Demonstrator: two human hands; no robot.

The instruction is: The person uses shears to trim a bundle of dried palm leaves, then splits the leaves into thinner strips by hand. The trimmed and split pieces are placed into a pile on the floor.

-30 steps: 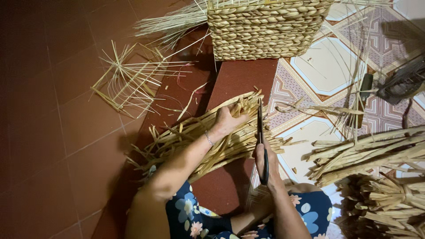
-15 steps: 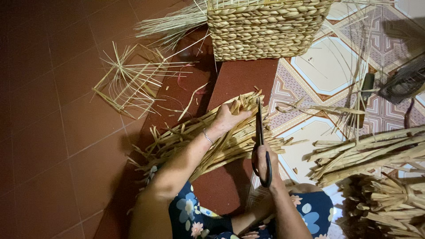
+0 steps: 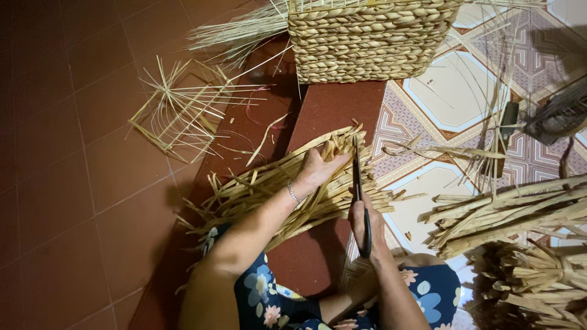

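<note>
- While the bundle of dried reed strips (image 3: 269, 189) lies across the dark red step (image 3: 333, 110), in front of the person's lap, the left hand (image 3: 318, 168) presses down on its upper end, fingers close together and curled over the strips.
- On the wrist of this hand sits a thin bracelet (image 3: 293, 194).
- Just beside it, the right hand (image 3: 365, 223) holds a pair of black scissors (image 3: 358, 183); the fingers are closed around the handles, and the blades point away from the person, standing at the cut ends of the bundle. If the blades are parted, I cannot tell.
- Below the hands shows a dark dress with blue and white flowers (image 3: 269, 293).
- Farther up the step stands a woven basket (image 3: 367, 40), with loose thin straws sticking out on its left side.
- On the red floor tiles (image 3: 55, 183) at the left lies a small unfinished frame of straws (image 3: 177, 116).
- At the right, on the patterned tiles (image 3: 446, 91), more reed bundles (image 3: 513, 214) are piled, well apart from the hands.
</note>
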